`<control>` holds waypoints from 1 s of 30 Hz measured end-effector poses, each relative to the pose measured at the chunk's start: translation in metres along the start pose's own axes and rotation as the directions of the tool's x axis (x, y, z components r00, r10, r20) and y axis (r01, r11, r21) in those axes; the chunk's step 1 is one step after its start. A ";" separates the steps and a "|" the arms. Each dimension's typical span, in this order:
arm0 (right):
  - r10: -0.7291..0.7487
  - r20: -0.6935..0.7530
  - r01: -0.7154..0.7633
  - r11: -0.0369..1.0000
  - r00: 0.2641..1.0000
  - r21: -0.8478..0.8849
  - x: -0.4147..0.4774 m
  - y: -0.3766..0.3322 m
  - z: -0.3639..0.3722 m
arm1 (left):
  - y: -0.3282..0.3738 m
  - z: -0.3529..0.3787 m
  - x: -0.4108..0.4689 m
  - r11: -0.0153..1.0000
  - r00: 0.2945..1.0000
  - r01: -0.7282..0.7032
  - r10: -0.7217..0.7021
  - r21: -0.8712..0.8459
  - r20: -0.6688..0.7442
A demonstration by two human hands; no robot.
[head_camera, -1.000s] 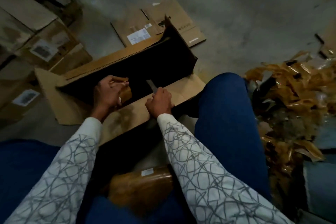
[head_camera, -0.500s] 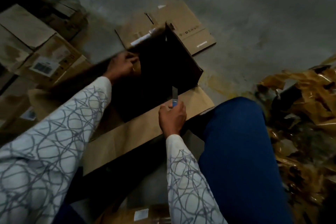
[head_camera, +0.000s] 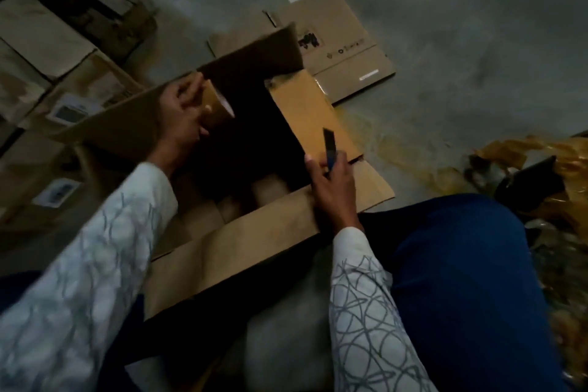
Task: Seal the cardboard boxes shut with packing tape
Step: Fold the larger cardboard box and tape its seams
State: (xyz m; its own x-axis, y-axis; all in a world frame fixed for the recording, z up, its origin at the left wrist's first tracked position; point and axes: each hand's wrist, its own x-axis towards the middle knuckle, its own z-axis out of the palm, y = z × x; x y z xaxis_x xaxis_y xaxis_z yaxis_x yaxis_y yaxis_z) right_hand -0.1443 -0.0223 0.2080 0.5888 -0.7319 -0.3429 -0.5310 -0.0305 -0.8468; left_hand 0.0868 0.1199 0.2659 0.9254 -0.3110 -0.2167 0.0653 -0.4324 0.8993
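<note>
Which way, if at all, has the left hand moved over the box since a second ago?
Yes. The left hand, gripping the tape roll, has moved away from the near flap, across to the far flap.

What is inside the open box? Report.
Dark shadow fills most of the open box; pale cardboard shapes show low at the near side, flaps or contents unclear. The left hand and tape roll hide the far left corner.

Brown box (head_camera: 254, 242), white line-patterned sleeve (head_camera: 366, 312)

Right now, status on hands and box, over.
Left hand grips brown packing-tape roll. Right hand grips blue-handled knife, blade out. Brown cardboard box open, flaps untaped.
</note>
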 end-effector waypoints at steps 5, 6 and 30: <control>0.098 -0.007 -0.098 0.991 0.995 -0.086 -0.010 0.012 0.014 | -0.042 -0.051 -0.106 1.000 0.978 -0.001 0.000 -0.002 -0.208; 0.098 -0.006 -0.098 0.994 0.995 -0.056 -0.011 0.008 0.013 | -0.050 -0.060 -0.119 0.999 0.972 0.032 -0.030 0.003 -0.232; -0.022 0.406 0.199 0.895 0.913 -0.399 -0.140 -0.015 0.025 | -0.112 -0.162 -0.218 0.866 0.642 0.243 -0.481 -0.437 -0.597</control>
State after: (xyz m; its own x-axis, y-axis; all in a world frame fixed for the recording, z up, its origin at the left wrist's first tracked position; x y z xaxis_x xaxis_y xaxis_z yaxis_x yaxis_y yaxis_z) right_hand -0.2032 0.0982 0.2589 0.7970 -0.3912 -0.4601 -0.6014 -0.4444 -0.6639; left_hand -0.0617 0.3729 0.2743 0.7854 0.5138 -0.3452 0.4447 -0.0804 0.8921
